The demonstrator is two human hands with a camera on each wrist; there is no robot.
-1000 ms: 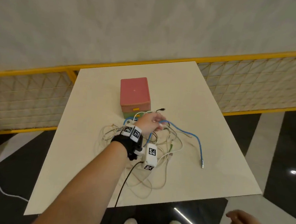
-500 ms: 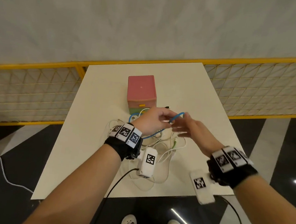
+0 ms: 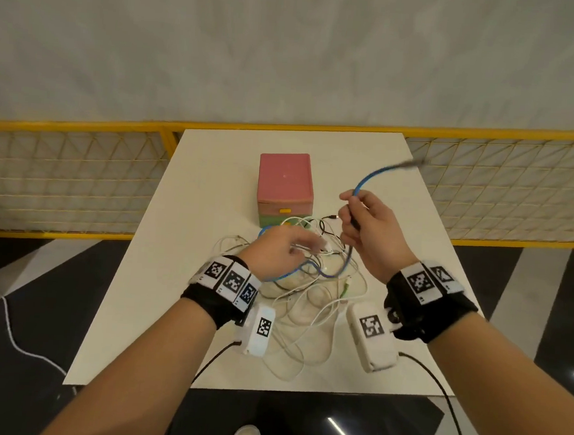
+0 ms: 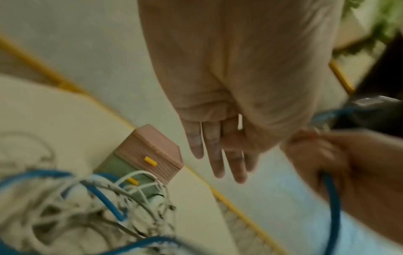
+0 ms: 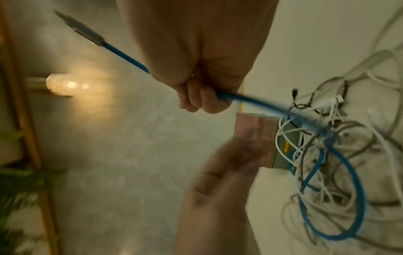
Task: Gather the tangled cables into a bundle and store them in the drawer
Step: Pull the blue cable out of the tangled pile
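**A:** What are the hands doing?

**B:** The right hand [image 3: 367,236] is raised above the counter, its fingers curled round a thick blue round cable [image 3: 366,185]. One end of that cable arcs up toward the counter's far right corner, with a dark plug, blurred, at its tip. The other end drops into the tangle.

**A:** And the left hand?

**B:** The left hand [image 3: 276,250] hovers just over the tangle with fingers stretched out flat, gripping nothing.

**A:** Where are the cables?

**B:** A loose heap of thin white, grey and black cords [image 3: 310,300] sprawls from the middle of the pale rectangular counter [image 3: 143,309] toward its near edge, the blue cable looped through it.

**A:** And the drawer?

**B:** A small box-shaped drawer unit [image 3: 284,183], pink on top and green below with yellow handles, stands beyond the heap, both drawers closed. A few cords touch its front.
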